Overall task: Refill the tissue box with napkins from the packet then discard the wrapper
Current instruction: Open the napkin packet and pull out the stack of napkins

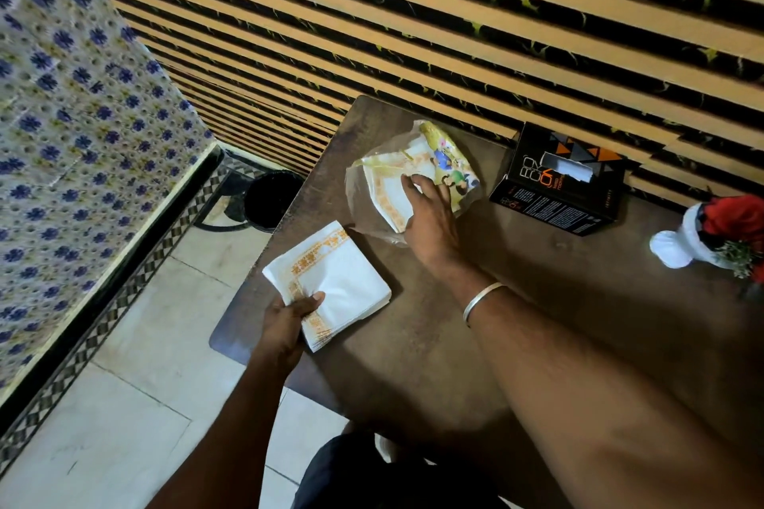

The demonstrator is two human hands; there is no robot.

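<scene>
A stack of white napkins with an orange border rests on the dark table's left part, and my left hand grips its near corner. Farther back lies the clear plastic packet with a colourful print, torn wide, with more napkins inside it. My right hand lies flat on those napkins in the packet, fingers spread. The black tissue box stands near the wall to the right of the packet, a white tissue poking from its top slot.
A white vase with red flowers stands at the table's right edge. A black bin sits on the tiled floor left of the table. The striped wall runs just behind the table.
</scene>
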